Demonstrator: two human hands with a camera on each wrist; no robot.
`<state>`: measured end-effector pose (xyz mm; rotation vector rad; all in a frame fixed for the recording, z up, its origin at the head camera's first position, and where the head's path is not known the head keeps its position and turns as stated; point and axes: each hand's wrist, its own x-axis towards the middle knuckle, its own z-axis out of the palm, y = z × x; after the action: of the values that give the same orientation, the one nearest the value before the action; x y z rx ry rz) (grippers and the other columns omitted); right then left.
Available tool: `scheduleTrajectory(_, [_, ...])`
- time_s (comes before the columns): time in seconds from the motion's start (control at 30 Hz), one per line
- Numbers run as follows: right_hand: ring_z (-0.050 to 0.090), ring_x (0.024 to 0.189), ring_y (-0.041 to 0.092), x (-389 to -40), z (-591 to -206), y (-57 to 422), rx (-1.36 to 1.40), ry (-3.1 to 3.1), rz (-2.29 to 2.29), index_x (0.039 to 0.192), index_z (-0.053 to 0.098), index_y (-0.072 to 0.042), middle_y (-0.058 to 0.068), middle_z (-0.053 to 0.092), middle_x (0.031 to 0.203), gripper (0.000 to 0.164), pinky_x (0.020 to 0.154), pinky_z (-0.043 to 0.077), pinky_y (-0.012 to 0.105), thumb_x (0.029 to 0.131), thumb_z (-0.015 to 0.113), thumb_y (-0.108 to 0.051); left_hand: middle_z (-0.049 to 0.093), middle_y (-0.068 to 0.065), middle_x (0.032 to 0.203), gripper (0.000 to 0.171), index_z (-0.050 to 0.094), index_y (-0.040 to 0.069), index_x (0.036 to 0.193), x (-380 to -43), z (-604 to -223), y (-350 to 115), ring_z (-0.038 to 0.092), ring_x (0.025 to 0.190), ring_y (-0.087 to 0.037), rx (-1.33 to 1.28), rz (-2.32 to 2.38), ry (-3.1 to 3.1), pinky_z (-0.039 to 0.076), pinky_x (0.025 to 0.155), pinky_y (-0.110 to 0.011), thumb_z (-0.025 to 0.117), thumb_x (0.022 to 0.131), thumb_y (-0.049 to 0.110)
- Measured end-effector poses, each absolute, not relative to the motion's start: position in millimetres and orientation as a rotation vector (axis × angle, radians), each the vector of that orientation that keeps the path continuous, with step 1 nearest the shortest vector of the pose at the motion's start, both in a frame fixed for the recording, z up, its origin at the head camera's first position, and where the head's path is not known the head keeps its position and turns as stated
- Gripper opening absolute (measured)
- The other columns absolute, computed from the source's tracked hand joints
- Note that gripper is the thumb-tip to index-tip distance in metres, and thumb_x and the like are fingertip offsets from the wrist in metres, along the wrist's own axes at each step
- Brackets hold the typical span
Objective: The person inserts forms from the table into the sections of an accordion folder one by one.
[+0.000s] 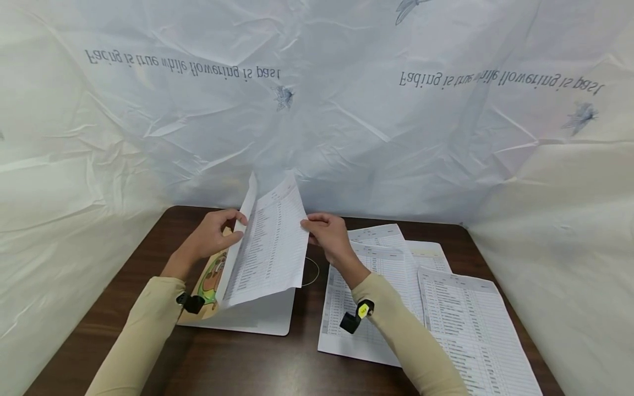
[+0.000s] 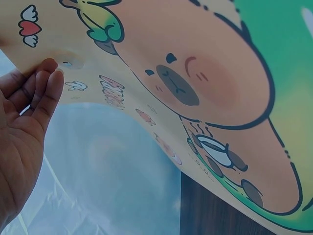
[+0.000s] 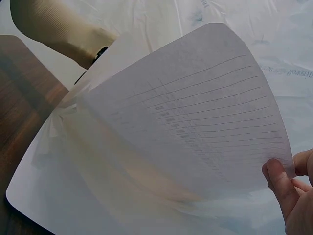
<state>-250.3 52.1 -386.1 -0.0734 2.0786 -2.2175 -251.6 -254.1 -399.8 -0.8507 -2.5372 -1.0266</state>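
Observation:
A file folder with a cartoon capybara cover stands part open on the table. My left hand holds the raised cover by its edge, fingertips beside a round snap in the left wrist view. A printed sheet with rows of text stands upright and slightly bowed against the cover's inner side. With thumb and fingers my right hand pinches the sheet's right edge; the right wrist view shows this grip at the corner of the sheet. The folder's white lower panel lies below.
Several printed sheets overlap on the right of the dark wooden table, under my right forearm. A thin yellowish loop shows beside the folder. White plastic sheeting with upside-down lettering hangs behind and around the table.

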Motion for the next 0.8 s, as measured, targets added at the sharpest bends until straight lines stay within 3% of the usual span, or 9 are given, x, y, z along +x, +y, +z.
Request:
scheduleTrajectory(0.4, [0.073,0.083,0.015,-246.0,-387.5,48.4,-0.092,2.067,-2.236,0.117,0.07,0.002,0.018,0.075,0.108,0.027,0.071,0.059,0.029,0.092,0.074,-0.01,0.061,-0.001,0.087,0.015,0.065,0.008,0.104,-251.7,-401.3,-253.3,0.052,0.074,-0.02,-0.851,-1.009,-2.539,0.041,0.064,-0.027,0.067,0.089,0.005])
scheduleTrajectory(0.67, [0.073,0.083,0.015,-243.6,-381.4,51.3,-0.124,2.072,-2.271,0.115,0.07,0.003,0.017,0.075,0.104,0.026,0.07,0.059,0.03,0.092,0.073,-0.008,0.061,0.0,0.088,0.014,0.065,0.009,0.103,-252.4,-400.7,-253.7,0.054,0.075,-0.03,-0.866,-1.01,-2.517,0.041,0.065,-0.028,0.066,0.09,0.006])
scheduleTrajectory(0.8, [0.073,0.084,0.016,-243.9,-384.3,49.0,-0.115,2.054,-2.251,0.114,0.07,0.003,0.016,0.076,0.104,0.025,0.07,0.06,0.03,0.092,0.074,-0.008,0.06,0.0,0.087,0.015,0.066,0.009,0.104,-252.7,-400.8,-253.3,0.053,0.074,-0.025,-0.868,-0.992,-2.517,0.041,0.065,-0.028,0.066,0.09,0.006])
